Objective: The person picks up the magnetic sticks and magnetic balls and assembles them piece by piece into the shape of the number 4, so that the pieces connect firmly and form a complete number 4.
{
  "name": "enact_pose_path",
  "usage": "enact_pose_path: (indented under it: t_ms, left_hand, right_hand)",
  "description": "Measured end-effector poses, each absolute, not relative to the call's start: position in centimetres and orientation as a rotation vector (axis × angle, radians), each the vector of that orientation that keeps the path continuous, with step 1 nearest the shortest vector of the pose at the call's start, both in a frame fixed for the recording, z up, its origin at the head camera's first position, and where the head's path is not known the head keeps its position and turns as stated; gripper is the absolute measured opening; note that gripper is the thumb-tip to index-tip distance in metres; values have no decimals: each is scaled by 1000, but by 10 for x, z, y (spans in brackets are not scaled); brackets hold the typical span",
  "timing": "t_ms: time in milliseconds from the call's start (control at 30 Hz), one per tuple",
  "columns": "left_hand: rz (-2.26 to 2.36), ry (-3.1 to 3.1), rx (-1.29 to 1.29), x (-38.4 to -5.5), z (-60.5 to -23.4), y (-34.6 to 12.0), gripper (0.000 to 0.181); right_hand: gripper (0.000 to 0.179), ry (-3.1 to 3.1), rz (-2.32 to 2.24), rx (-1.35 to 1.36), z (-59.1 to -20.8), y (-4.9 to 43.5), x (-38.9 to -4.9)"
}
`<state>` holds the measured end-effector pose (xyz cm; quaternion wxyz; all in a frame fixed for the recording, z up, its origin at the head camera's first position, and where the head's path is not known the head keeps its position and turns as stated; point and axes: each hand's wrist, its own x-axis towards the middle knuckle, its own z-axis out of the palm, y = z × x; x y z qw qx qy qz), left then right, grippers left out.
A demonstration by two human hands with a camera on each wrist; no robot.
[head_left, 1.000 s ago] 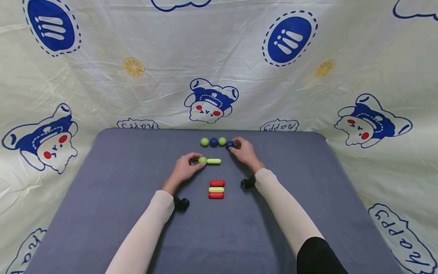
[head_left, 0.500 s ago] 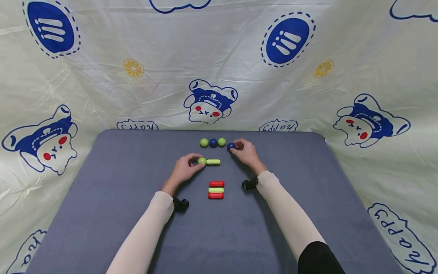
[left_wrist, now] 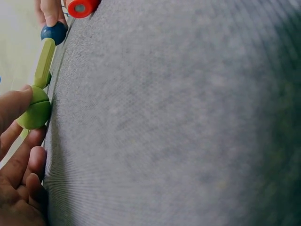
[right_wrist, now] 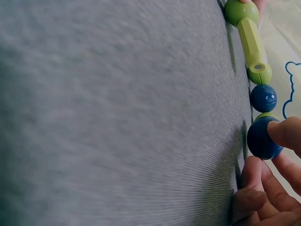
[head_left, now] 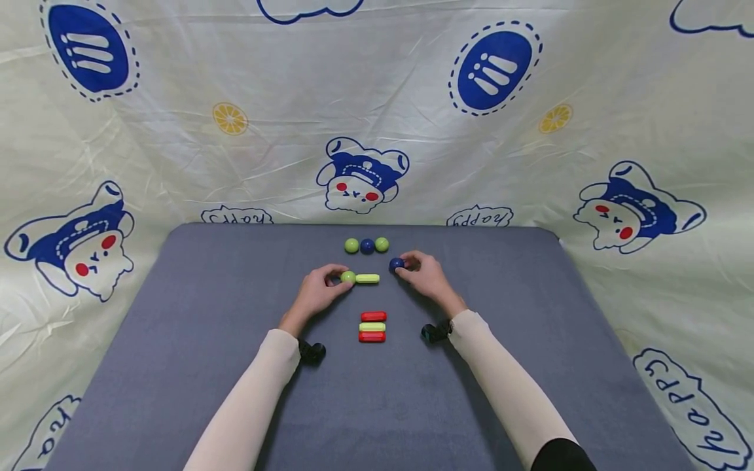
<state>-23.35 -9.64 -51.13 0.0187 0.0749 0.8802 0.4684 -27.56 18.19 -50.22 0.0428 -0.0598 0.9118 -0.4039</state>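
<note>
Grip, head view: your left hand (head_left: pixel 318 292) pinches a glossy green plastic-looking ball (head_left: pixel 348 278), pale yellow-green faceted rod (head_left: pixel 368 279) meeting it on the right; your right hand (head_left: pixel 429 277) pinches a glossy blue ball (head_left: pixel 396 265) just off the rod's free end.

Left wrist: pinch leaves green's rod side uncovered.

Right wrist: rod end shows grey disc (right_wrist: pixel 257 67), maybe magnetic. Likely light, stiff, slick; hold balls at their widest.

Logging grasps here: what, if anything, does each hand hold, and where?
The left hand pinches a green ball on its side away from the yellow-green stick; the right hand pinches a blue ball on its right side.
</note>
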Motion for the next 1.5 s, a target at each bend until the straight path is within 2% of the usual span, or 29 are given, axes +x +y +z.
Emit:
enact_pose_path:
  t_ms: [533, 1500]
  left_hand:
    - [1469, 2735, 249, -234, -510, -95, 37]
    - [1483, 2752, 244, -236, -511, -94, 33]
  right_hand:
    - [35, 2735, -1235, -277, -500, 182, -253]
    - [36, 2701, -1212, -388, -498, 170, -250]
